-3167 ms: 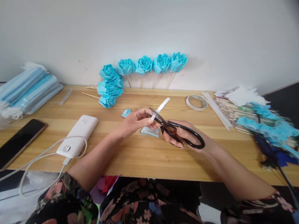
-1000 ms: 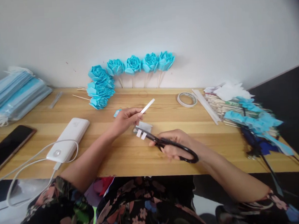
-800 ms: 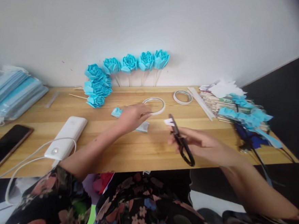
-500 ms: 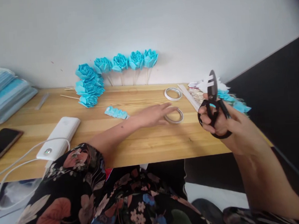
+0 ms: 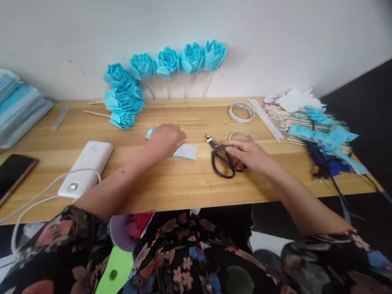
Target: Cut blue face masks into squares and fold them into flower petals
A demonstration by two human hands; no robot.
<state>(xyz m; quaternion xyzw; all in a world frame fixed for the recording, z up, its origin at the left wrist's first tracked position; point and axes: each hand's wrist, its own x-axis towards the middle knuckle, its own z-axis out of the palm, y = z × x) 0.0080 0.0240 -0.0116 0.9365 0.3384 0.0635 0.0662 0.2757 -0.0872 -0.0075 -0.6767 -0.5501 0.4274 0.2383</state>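
Black-handled scissors [image 5: 222, 159] lie on the wooden table, blades pointing up and left. My right hand [image 5: 245, 154] has its fingers at the right handle, thumb and fingers around it. Over a blue and white strip [image 5: 186, 151] is my left hand [image 5: 167, 141], fingers curled downward; its fingertips are hidden, so what they hold cannot be made out. A bit of light blue paper shows left of that hand. Behind my right hand lies one tape roll [image 5: 241, 134], and another [image 5: 241, 112] is farther back.
Blue paper flowers [image 5: 168, 63] on sticks lean on the wall. Left are packed masks [image 5: 19, 112], a phone [image 5: 7, 185] and a white power bank [image 5: 86, 168] with cable. Sticks and blue pieces [image 5: 319, 131] pile up right, beside a pale strip [image 5: 266, 119].
My right hand has brought the scissors down from the air to the table, leftward. My left hand has moved left, from the near tape roll to the blue and white strip. The view has shifted.
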